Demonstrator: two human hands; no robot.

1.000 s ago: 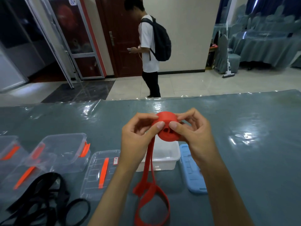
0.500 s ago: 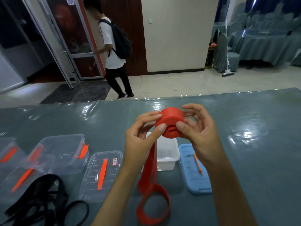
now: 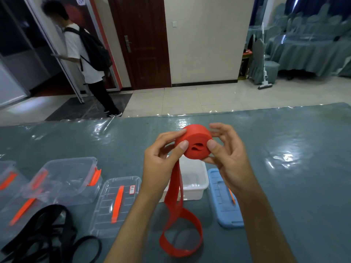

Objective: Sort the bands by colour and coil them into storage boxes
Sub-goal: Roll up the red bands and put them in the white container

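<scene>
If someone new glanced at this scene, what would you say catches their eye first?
The red band, coiled into a thick roll held up at centre between the left hand and right hand, its loose tail looping down to the table. Next, the tangled black bands at bottom left, beside the clear boxes.

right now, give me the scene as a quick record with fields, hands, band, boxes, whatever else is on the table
left hand: left hand pinches the coil's left side
right hand: right hand holds the coil's right side
red band: red band mostly coiled, held above the table; loose tail hangs down to a loop near the table
white box: white box open, under the coil, no band seen in its visible part
blue lid: blue lid flat, right of the white box
clear box: clear box open, at left
clear lid: clear lid flat, beside it
black bands: black bands loose, bottom left
</scene>
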